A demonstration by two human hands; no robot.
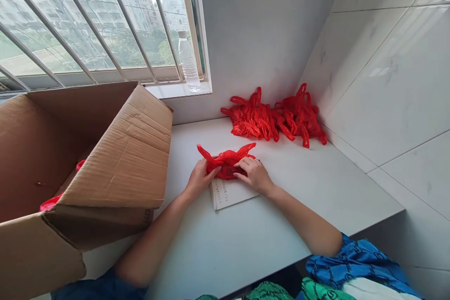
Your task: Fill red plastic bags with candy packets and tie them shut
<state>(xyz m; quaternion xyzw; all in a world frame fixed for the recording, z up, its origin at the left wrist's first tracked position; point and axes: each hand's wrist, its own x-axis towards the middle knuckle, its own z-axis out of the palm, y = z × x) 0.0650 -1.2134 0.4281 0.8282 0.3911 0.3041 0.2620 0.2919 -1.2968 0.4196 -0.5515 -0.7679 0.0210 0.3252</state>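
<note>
A crumpled red plastic bag (227, 159) lies on a white printed sheet (230, 193) in the middle of the white table (246, 239). My left hand (199, 177) presses on the bag's left side with its fingers curled onto the plastic. My right hand (253, 172) grips the bag's right side, fingers bent over it. Two twisted ends of the bag stick out to the left and right above my fingers.
A pile of red plastic bags (276, 119) lies at the back against the wall. A large open cardboard box (116, 164) stands at the left with red plastic inside. A clear water bottle (188, 61) stands on the window sill. Tiled wall runs along the right.
</note>
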